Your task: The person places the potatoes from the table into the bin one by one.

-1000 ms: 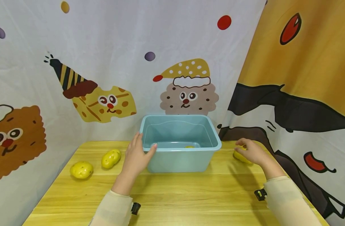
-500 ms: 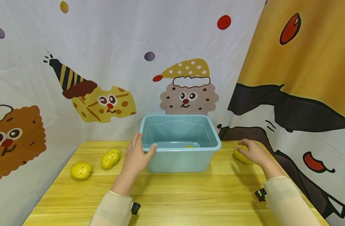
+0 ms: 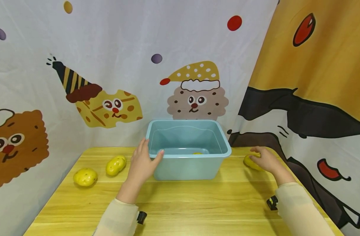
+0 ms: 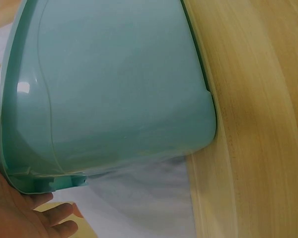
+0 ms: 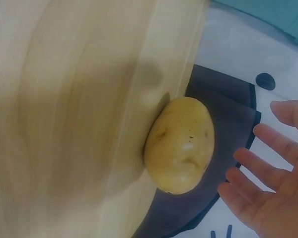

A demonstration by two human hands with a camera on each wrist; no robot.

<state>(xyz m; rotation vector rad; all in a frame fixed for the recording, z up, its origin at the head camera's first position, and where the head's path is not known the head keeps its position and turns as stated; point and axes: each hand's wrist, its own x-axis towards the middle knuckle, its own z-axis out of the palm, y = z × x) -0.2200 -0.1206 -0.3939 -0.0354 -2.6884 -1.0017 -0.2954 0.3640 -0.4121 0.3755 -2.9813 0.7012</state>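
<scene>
My left hand (image 3: 142, 162) rests at the front left corner of the light blue plastic bin (image 3: 187, 167), thumb along the front rim and the other fingers on the left side. Those fingers lie loosely extended past the corner in the left wrist view. Beside the bin on the right, a yellow potato (image 5: 180, 146) lies on the table. Over it hovers my right hand (image 3: 266, 160), partly covering it in the head view. In the right wrist view, its spread fingers (image 5: 260, 166) stand apart from the potato. A bit of something yellow (image 3: 197, 153) shows inside the bin.
Two more potatoes, one nearer the edge (image 3: 85, 177) and one closer to the bin (image 3: 116, 165), lie on the left of the wooden table (image 3: 191, 206). A cartoon-printed curtain (image 3: 115, 49) hangs right behind the table.
My right hand has shifted slightly right, uncovering a little more of the potato under it. The left hand and the bin have stayed put.
</scene>
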